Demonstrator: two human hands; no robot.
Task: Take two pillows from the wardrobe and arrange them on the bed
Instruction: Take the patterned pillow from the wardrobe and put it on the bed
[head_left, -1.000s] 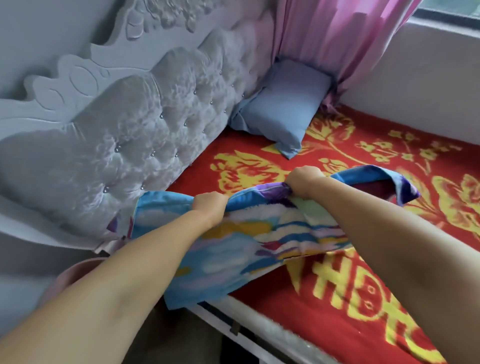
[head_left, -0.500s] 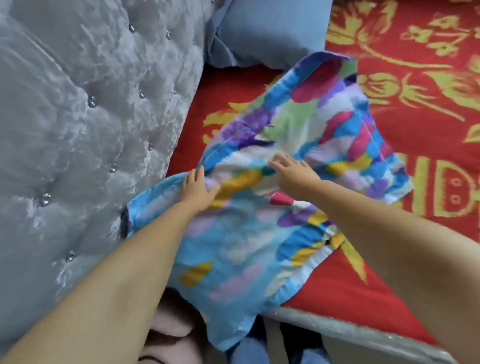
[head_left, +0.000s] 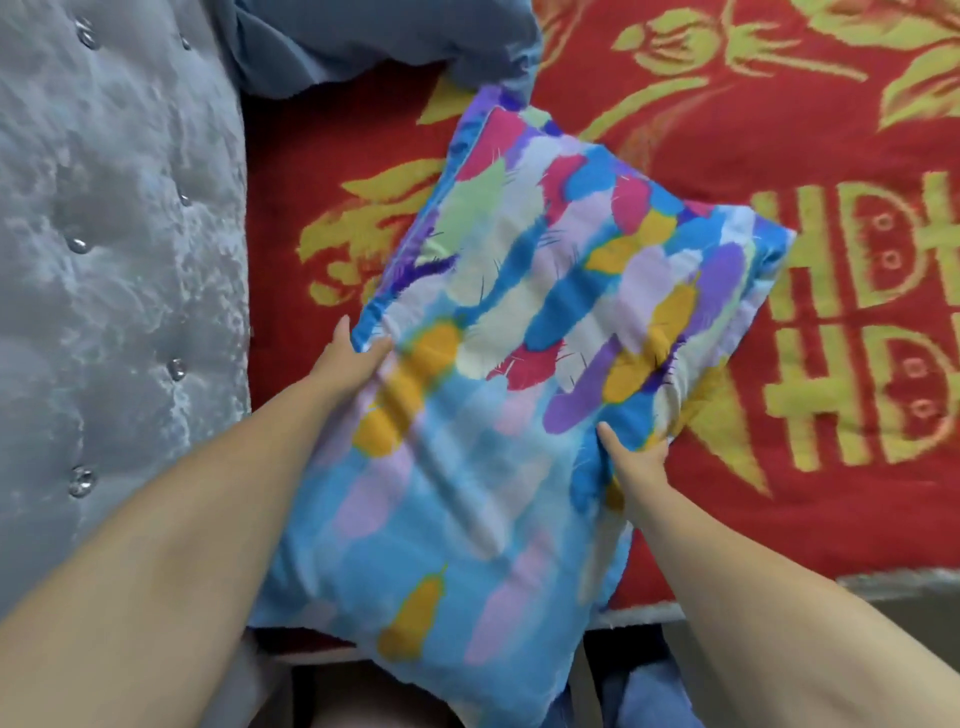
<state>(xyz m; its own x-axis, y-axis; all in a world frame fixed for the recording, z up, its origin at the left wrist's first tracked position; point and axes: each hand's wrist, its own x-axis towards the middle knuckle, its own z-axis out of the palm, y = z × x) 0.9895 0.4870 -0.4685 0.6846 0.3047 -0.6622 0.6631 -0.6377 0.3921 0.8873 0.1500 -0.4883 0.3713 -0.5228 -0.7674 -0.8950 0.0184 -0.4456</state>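
A multicoloured feather-print pillow lies tilted on the red and gold bedspread, its near end hanging over the bed's front edge. My left hand grips its left edge, thumb on top. My right hand holds its right edge, fingers tucked under the fabric. A plain blue pillow sits at the top, against the headboard, and its corner touches the far corner of the colourful one.
A grey tufted headboard with shiny buttons fills the left side. The bed's pale front edge runs along the lower right. Dark floor and blue fabric show below the bed edge.
My hands shifted from pressing on top of the colourful pillow to gripping its left and right edges. The pillow now lies flatter and further from the headboard; the view has moved closer.
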